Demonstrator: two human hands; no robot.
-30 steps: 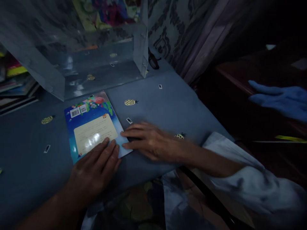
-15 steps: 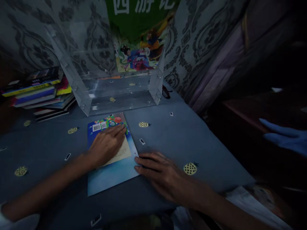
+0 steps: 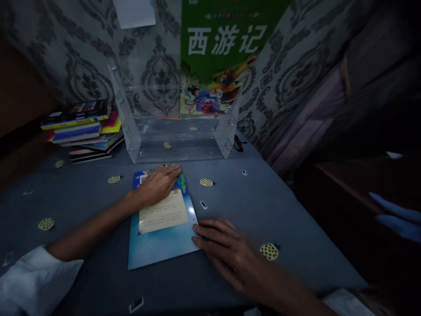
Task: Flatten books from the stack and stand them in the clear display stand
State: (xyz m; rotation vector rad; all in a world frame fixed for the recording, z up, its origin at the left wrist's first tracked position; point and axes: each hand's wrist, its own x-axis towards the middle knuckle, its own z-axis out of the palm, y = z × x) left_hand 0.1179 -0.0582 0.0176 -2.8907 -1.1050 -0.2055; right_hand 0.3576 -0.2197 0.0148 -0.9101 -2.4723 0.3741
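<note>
I have the blue book [image 3: 154, 252] lying flat on the bench [image 3: 296, 245], between the two hands. A cream text panel shows below the left hand [image 3: 158, 184], which rests palm down across the upper part of the cover, fingers extended close together, partly hiding a white label. It presses or lies there without curling round anything. The right hand [image 3: 230, 250] reaches in with fingertips at the book's lower right edge; from here I cannot tell whether it pinches that edge or merely touches it.

Just beyond the left hand I see a clear stand [image 3: 225, 138], see-through and tiered. In its raised rear part, to the right, a green book [image 3: 217, 66] stands upright, its cover showing large white characters and colourful figures. I also make out a pale sheet [image 3: 135, 13] farther up, cut by the frame's edge.

Beyond the left hand and to its left, a stack of books [image 3: 79, 131] sits unevenly beside the stand. Past the right hand, dark glasses [image 3: 239, 144] lie near the stand's right side, and a blue glove-like thing [image 3: 397, 217] shows far to the right.
</note>
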